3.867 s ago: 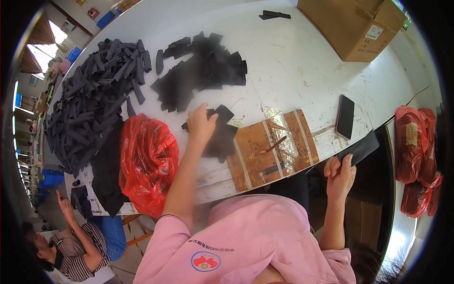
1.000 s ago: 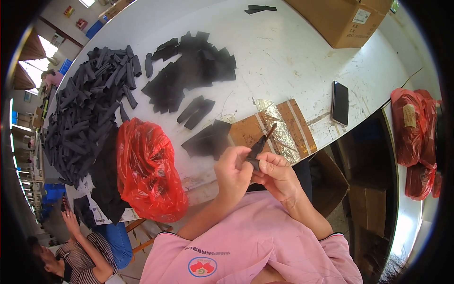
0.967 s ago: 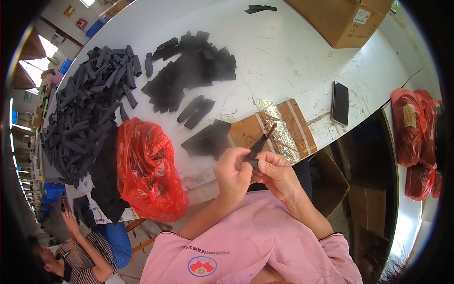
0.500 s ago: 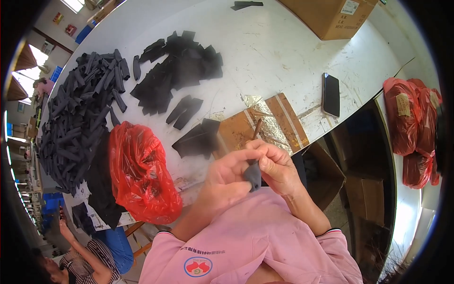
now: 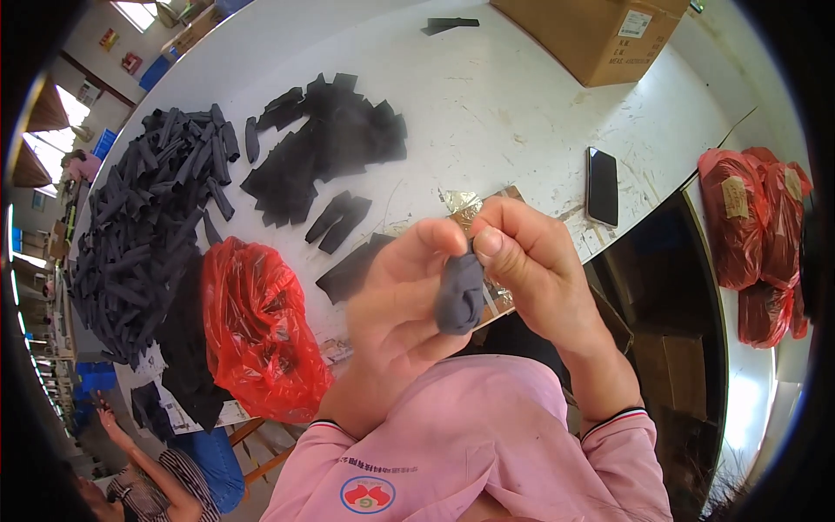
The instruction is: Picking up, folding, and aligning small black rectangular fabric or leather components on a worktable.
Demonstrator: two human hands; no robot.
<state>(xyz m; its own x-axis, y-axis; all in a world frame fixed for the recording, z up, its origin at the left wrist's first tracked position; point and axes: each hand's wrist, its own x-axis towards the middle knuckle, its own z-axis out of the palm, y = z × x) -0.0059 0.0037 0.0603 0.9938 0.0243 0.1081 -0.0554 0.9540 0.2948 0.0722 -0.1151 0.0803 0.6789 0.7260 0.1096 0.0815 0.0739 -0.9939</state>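
Between my two hands is a small dark grey fabric piece [image 5: 459, 296], bunched into a rounded, folded shape. My left hand [image 5: 396, 300] is closed on its upper end and side, with fingers curled behind it. At its top, my right hand [image 5: 539, 265] pinches the cloth between thumb and forefinger. Behind the hands, a brown board with shiny gold tape [image 5: 463, 202] lies on the table, mostly covered by them. Beside my left hand, a flat black fabric piece [image 5: 348, 274] is partly hidden.
A large heap of rolled dark grey fabric pieces [image 5: 148, 235] lies left, near a red plastic bag [image 5: 261, 331]. Flat black pieces [image 5: 335, 139] are stacked farther in. A phone [image 5: 601, 187] and cardboard box [image 5: 600, 39] stand right; red bags [image 5: 739, 217] lie beyond. Another person [image 5: 165, 478] sits lower left.
Both hands have risen closer to the camera with the fabric piece still between them. More of the piece now shows, and the hands cover more of the board.
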